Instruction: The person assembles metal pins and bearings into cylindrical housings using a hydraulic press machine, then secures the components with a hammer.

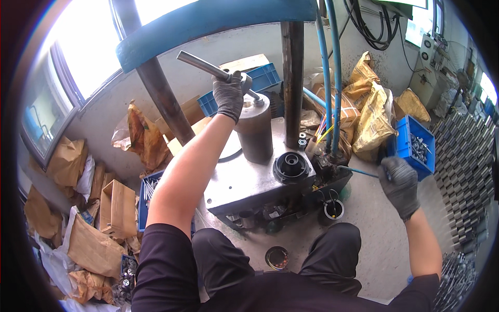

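Left hand: the grey-gloved left hand (230,96) is the upper grip, its fingers wrapped round a straight silver metal bar with a rounded head (200,63).
Right hand: the grey-gloved right hand (400,184) is the other grip, curled round the free end of a thin blue metal lever (361,171).
Silver bar: held slanting, its lower end over the top of a thick, dull grey steel cylinder (254,132); whether it is seated there or merely resting, I cannot tell.
Cylinder: upright on a flat, pale steel worktop (223,190), between the two uprights of the press.
Black part: a round black part with stepped rings (291,166) lies at the worktop's right front corner, apart from the cylinder, with neither hand on it.
Done: the cylinder stands in place, the bar is at its top, and both grips are taken up.
Left: neither grip is released and the black part lies unjoined to the cylinder; the work looks underway rather than finished, though no exact stage can be judged.
Press frame: a wide blue crossbeam (223,31) above, carried on dark round columns (165,101).
Floor, right: a blue plastic crate of metal pieces (423,170) beside dense stacks of grey metal parts (465,182).
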The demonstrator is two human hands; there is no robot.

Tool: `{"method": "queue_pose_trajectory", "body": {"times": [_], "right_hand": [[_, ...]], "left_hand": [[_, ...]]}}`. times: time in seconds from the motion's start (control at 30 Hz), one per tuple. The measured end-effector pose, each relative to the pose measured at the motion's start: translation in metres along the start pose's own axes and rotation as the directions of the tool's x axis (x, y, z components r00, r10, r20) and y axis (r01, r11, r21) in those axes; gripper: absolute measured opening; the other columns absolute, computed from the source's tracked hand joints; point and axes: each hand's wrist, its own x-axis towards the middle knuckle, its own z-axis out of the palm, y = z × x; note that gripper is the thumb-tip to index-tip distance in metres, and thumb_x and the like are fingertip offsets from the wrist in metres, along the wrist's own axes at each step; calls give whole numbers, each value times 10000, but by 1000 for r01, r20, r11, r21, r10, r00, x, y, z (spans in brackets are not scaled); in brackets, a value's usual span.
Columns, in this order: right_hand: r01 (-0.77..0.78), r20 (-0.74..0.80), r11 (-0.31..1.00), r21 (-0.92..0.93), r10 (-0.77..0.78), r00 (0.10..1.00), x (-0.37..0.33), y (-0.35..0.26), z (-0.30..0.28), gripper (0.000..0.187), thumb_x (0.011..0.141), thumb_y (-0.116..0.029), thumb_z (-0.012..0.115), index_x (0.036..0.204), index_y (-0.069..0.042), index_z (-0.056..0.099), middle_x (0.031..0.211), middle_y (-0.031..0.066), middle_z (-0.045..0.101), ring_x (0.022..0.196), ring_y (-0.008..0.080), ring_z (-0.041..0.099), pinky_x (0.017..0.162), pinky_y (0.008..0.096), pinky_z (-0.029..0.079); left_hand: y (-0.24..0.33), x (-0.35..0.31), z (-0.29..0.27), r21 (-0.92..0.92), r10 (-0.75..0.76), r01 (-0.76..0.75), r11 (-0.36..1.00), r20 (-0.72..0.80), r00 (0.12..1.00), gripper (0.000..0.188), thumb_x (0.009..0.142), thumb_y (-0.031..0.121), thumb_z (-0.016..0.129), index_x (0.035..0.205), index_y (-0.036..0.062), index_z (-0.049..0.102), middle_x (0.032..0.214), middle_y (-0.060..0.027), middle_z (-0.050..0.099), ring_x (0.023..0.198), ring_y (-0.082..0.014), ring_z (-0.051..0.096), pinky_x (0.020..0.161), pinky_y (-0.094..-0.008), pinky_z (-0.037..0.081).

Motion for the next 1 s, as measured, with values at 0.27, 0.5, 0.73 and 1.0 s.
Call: {"method": "queue_pose_trajectory", "body": {"times": [0.27, 0.5, 0.73, 1.0], "right_hand": [[-59, -448, 981, 182, 136, 884, 103, 71, 55, 118, 941, -39, 723, 1051, -40, 680, 938, 139, 688, 821, 268, 698, 724, 365, 563], [-107, -445, 974, 198, 186, 876, 139, 80, 86, 122, 965, -102, 722, 1062, -27, 717, 976, 161, 717, 839, 278, 705, 759, 370, 562], [-250, -420, 954, 166, 298, 857, 131, 103, 84, 139, 968, -137, 712, 1070, -44, 728, 927, 147, 737, 779, 253, 702, 737, 367, 560], [-300, -350, 897, 325, 409, 842, 113, 110, 87, 162, 950, -45, 659, 1097, -18, 722, 944, 143, 738, 834, 249, 714, 789, 344, 566]], "left_hand": [[3, 5, -6, 29, -7, 6, 1000, 51, 999, 371, 969, 164, 742, 1207, -17, 521, 974, -133, 659, 876, -235, 683, 792, -363, 579], [1, 15, -15, 113, 106, -118, 987, 104, 989, 365, 968, 157, 737, 1198, -9, 509, 956, -123, 639, 849, -223, 659, 788, -353, 571], [32, 3, 0, -19, 27, -23, 1000, 221, 975, 335, 939, 98, 747, 1125, 17, 480, 895, -89, 619, 773, -182, 654, 634, -316, 603], [38, 20, 4, 149, -29, -13, 989, 276, 961, 344, 927, 151, 790, 1102, 19, 525, 886, -91, 642, 771, -172, 662, 670, -324, 613]]}}
